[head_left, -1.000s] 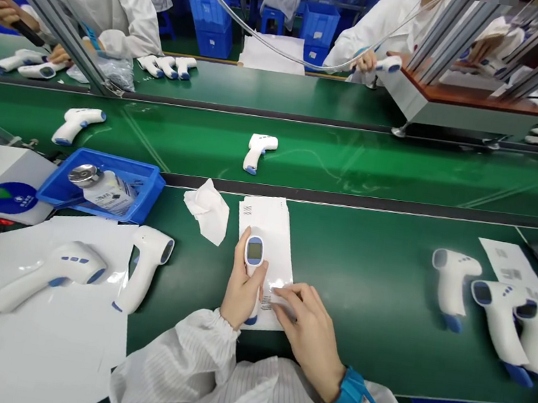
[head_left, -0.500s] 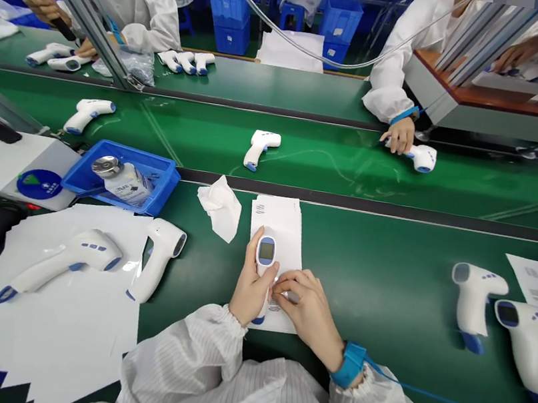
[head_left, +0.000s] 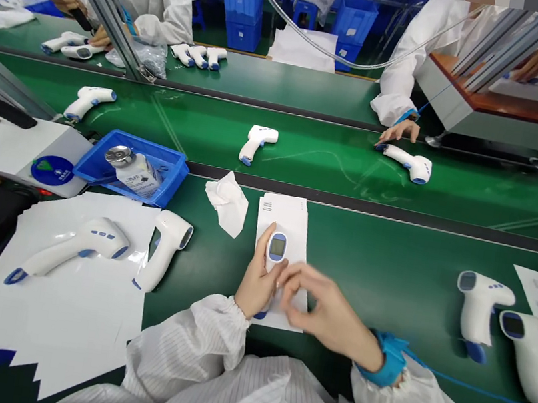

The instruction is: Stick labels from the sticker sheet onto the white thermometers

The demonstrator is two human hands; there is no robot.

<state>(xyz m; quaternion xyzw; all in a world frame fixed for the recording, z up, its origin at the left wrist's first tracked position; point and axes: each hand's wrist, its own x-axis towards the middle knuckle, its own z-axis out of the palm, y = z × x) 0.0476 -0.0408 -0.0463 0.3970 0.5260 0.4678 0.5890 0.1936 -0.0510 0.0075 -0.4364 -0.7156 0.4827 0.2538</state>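
My left hand (head_left: 256, 284) is wrapped round the handle of a white forehead thermometer (head_left: 276, 248), holding it upright with its blue-rimmed screen facing me. Under it lies a white label sheet (head_left: 284, 214) on the green bench. My right hand (head_left: 319, 303) sits just right of the thermometer, blurred by motion, with its fingertips pinched near the handle; whatever they hold is too small to make out. A blue wrist strap (head_left: 389, 359) circles my right wrist.
Two thermometers (head_left: 74, 250) (head_left: 166, 247) lie on white sheets (head_left: 56, 304) at left, two more (head_left: 481, 304) at right. A crumpled wipe (head_left: 228, 202), a blue tray (head_left: 171, 177) with a bottle (head_left: 134, 171). Behind, a conveyor (head_left: 326, 156) carries thermometers (head_left: 256, 140); a co-worker's hand (head_left: 399, 132) rests by one.
My right hand has lifted off the label sheet and moved in beside the thermometer. Across the belt, the co-worker's hand set a thermometer down and drew back. The view shifted slightly.
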